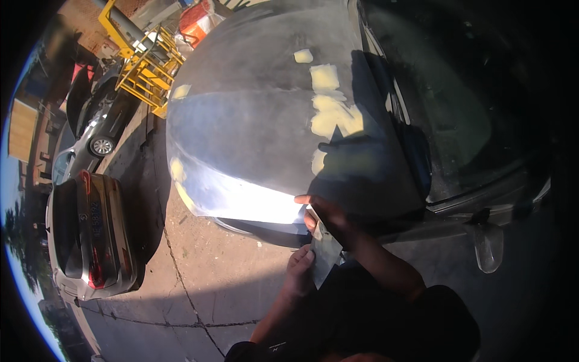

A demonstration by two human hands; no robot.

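A car hood (pixel 253 139), dull grey with yellowish filler patches (pixel 325 111), spreads before me, brightly lit along its near-left part. Below its near edge I hold a thin greyish sheet (pixel 325 247). My left hand (pixel 297 268) grips the sheet's left edge low down, thumb showing. My right hand (pixel 319 214), partly in shadow, is on the upper end, its index finger stretched toward the hood and other fingers closed round the sheet.
The windshield (pixel 458 90) and side mirror (pixel 487 244) lie to the right. At left stand a parked car (pixel 108 235), another grey car (pixel 84 133), a yellow metal frame (pixel 139 72) and a red-and-white bag (pixel 193 27). Cracked concrete (pixel 205 283) runs below.
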